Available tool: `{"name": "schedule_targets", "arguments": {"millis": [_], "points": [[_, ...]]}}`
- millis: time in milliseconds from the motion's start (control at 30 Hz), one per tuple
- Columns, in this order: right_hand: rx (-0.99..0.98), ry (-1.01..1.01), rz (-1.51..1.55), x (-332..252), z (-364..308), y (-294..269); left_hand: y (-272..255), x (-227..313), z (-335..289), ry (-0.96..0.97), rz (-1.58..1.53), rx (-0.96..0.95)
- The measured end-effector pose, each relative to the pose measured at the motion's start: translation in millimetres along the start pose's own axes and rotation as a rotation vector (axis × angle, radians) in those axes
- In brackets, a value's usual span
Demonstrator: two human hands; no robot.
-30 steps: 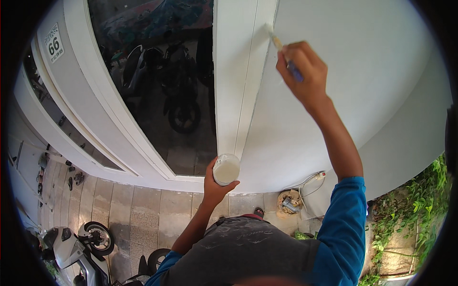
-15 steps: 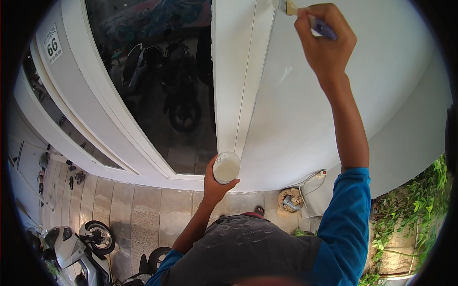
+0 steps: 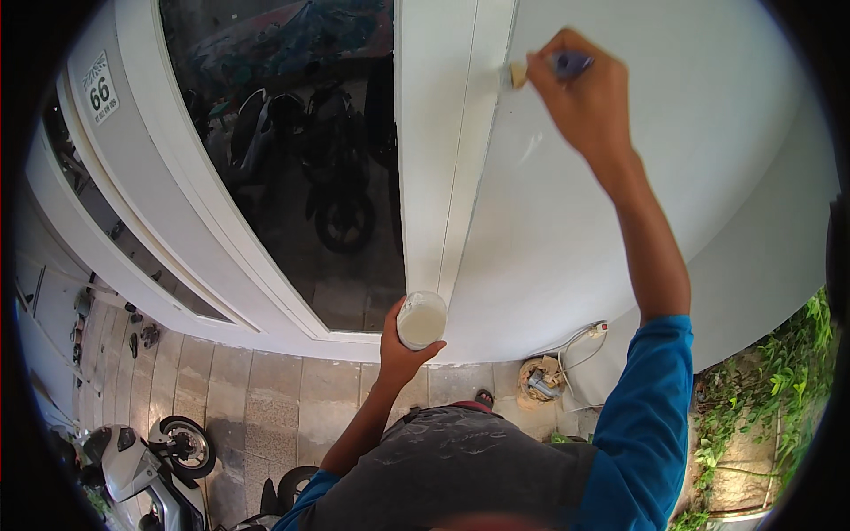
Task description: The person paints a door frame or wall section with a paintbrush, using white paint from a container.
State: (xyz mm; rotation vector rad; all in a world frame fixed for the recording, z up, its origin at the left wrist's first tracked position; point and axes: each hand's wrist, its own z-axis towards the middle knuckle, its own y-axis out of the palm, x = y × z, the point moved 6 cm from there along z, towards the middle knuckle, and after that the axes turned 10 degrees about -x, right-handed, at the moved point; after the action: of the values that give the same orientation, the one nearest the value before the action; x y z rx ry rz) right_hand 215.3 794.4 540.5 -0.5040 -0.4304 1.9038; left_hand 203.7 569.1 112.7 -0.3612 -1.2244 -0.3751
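A paintbrush with a purple handle (image 3: 572,62) is gripped in my right hand (image 3: 589,102), raised high at the upper right. Its pale bristles (image 3: 518,76) are at the seam where the white door frame (image 3: 443,133) meets the white wall (image 3: 637,53); whether they press on it is hard to tell. My left hand (image 3: 403,356) is wrapped round a cup of whitish paint (image 3: 422,319), held low in front of the frame's foot. Some of the right fingers are hidden behind the hand.
Dark glass (image 3: 301,177) left of the frame reflects motorbikes. A white motorbike (image 3: 133,465) stands at lower left on the tiled floor (image 3: 270,389). A power strip with cable (image 3: 598,329) and a round bundle (image 3: 540,382) lie by the wall's base. Green plants (image 3: 779,389) grow at right.
My right hand has brought the brush down along the seam and slightly left. The left hand with the cup stays nearly in place; the whole view has shifted a little.
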Motion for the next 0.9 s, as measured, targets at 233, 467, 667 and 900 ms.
{"name": "schedule_targets", "arguments": {"millis": [233,467,667,900], "points": [[0.388,-0.441,-0.145,-39,55,-65,5,0,9,0.008,-0.046,-0.026],[0.034,-0.373,-0.061,-10,-38,20,2,-2,12,-0.003,-0.011,-0.042],[-0.165,-0.017,0.062,3,-11,14,1,-9,8,0.002,-0.05,-0.032],[0.294,-0.353,-0.084,-32,74,-68,4,-6,12,0.014,-0.057,-0.02]]}}
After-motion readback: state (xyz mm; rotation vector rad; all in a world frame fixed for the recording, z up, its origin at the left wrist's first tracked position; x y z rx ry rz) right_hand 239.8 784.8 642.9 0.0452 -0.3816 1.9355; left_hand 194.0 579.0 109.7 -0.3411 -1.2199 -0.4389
